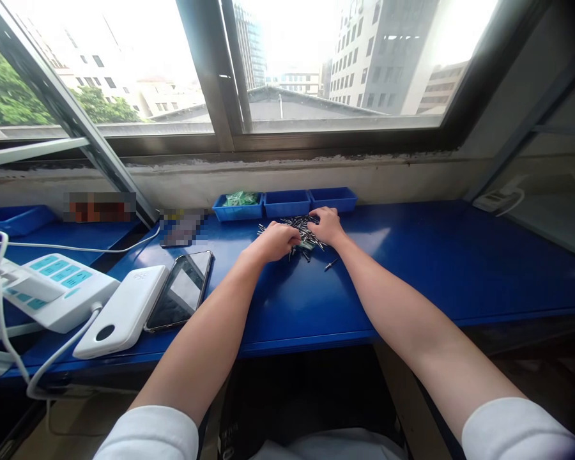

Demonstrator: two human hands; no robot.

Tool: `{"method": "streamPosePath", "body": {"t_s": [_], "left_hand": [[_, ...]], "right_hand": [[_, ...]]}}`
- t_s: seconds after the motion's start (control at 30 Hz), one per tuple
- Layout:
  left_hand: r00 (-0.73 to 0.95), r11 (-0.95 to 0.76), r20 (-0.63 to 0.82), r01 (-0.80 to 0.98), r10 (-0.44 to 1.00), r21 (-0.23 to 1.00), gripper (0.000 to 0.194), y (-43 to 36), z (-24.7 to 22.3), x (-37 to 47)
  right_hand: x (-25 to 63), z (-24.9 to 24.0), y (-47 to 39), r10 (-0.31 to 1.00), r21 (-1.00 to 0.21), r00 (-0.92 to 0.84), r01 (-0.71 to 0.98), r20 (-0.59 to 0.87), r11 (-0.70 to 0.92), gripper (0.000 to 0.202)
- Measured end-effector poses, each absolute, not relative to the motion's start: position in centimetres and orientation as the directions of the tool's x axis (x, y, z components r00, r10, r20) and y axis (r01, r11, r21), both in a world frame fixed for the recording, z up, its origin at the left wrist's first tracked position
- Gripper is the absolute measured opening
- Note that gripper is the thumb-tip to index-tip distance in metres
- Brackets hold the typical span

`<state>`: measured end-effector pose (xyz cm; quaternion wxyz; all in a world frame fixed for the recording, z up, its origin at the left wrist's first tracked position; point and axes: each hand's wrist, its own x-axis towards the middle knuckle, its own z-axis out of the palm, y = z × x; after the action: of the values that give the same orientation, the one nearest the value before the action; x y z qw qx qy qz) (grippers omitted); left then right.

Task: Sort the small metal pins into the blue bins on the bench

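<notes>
A pile of thin metal pieces (295, 223) that look like blind rivets lies on the blue table (297, 300), with some green material (308, 245) among them. My left hand (278, 240) is at the left front of the pile, its fingers curled in. Whatever those fingers might hold is hidden. At the right side of the pile is my right hand (328, 225), thumb and fingers apart, the tips down by the metal pieces. One loose piece (331, 264) lies by itself in front of the right hand.
Behind the pile stand three joined blue bins: the left bin (238, 212) holds green packets, beside the middle bin (287, 203) and right bin (342, 199). To the left lie a phone (179, 291), a white power bank (122, 313) and a power strip (62, 287) with cables.
</notes>
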<state>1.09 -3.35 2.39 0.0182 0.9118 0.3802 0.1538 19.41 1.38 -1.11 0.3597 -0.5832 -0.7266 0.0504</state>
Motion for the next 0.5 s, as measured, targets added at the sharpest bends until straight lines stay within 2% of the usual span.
{"method": "streamPosePath", "body": {"t_s": [0.2, 0.3, 0.37, 0.5], "left_hand": [[0.536, -0.655, 0.416, 0.720, 0.735, 0.229, 0.024, -3.0, 2.4, 0.6], [0.438, -0.606, 0.453, 0.715, 0.777, 0.348, 0.025, -2.7, 2.2, 0.3], [0.356, -0.559, 0.466, 0.706, 0.810, 0.433, 0.024, -2.6, 2.1, 0.2], [0.204, -0.469, 0.468, 0.678, 0.860, 0.566, 0.021, -2.3, 1.9, 0.2]], "right_hand": [[19.3, -0.3, 0.8, 0.841, -0.570, -0.063, 0.708, 0.537, 0.417, 0.026], [19.3, 0.3, 0.2, 0.826, -0.656, -0.195, 0.524, 0.529, 0.544, 0.036], [19.1, 0.6, -0.2, 0.809, -0.697, -0.300, 0.412, 0.505, 0.587, 0.036], [18.6, 0.9, -0.6, 0.797, -0.699, -0.344, 0.386, 0.496, 0.602, 0.028]]}}
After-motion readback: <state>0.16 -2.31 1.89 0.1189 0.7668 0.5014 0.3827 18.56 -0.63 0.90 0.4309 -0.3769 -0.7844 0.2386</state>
